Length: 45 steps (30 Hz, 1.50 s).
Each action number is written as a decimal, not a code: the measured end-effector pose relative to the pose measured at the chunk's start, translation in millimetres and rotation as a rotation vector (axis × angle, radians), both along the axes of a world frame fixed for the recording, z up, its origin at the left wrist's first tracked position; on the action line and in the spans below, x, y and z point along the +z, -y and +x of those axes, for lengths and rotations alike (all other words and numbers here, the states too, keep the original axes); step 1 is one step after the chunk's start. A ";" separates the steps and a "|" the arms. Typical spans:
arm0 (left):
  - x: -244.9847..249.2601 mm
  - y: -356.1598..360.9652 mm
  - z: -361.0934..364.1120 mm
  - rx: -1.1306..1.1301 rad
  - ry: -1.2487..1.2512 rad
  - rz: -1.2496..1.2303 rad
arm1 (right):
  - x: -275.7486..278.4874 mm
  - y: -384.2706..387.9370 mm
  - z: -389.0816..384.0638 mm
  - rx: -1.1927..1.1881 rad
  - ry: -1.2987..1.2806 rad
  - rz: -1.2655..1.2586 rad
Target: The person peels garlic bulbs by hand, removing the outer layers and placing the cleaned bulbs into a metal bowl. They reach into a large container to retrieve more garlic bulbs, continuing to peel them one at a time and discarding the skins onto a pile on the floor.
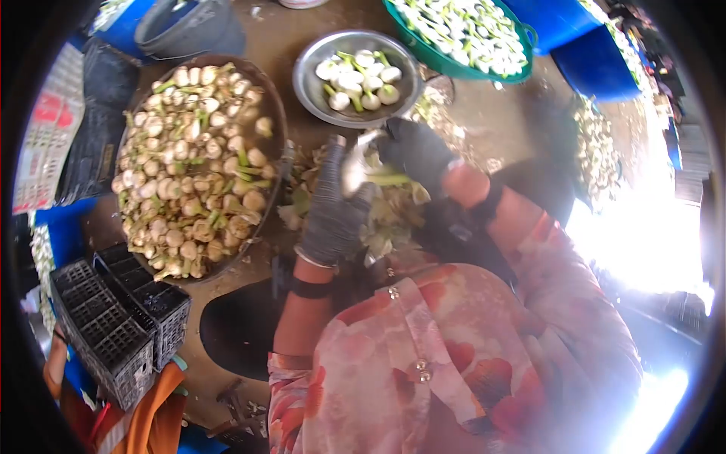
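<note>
My left hand [338,208], in a grey glove, grips a white garlic bulb [353,170] blurred by motion, its green stem [389,180] pointing right. Close against the bulb is my right hand [414,151], in a dark glove with its fingers curled closed; a pale blurred piece shows at its fingertips, too smeared to identify. Below both hands lies a heap of leafy peelings [389,223]. Just beyond them, a metal bowl [302,87] holds several clean white bulbs with short green stems. At left, a wide round basin [281,125] is heaped with unpeeled, brownish bulbs.
A green basket [522,74] of white trimmed stalks stands at the far right, beside blue tubs [597,64]. Black plastic crates [113,325] sit at lower left, and a grey bucket [189,38] at upper left. More bulbs [597,151] are piled at right.
</note>
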<state>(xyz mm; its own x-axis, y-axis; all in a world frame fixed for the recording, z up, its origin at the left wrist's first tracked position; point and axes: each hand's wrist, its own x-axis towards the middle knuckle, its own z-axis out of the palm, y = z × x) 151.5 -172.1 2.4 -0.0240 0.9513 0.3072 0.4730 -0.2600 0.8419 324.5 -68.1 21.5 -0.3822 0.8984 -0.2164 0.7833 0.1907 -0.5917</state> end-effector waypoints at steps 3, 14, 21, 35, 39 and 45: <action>9.9 -3.6 -9.7 -0.050 0.401 -0.164 | -9.6 -25.7 22.0 0.237 0.195 -0.275; -22.0 -28.8 -3.3 0.003 0.047 0.076 | -54.3 -43.4 42.4 0.806 -0.465 -0.091; -26.8 -29.9 5.1 0.062 0.799 -0.428 | -12.5 -12.8 13.2 0.208 -0.523 -0.953; -5.1 -27.9 9.6 0.121 0.891 -0.186 | -99.7 -5.1 31.4 -0.139 -0.471 -1.173; -28.5 -25.0 31.2 0.186 0.536 -0.249 | -68.2 -17.5 10.9 -0.166 -0.852 -1.285; -45.4 -25.5 -13.1 0.441 0.920 -0.245 | -48.8 -129.0 14.3 -0.638 -1.758 -0.905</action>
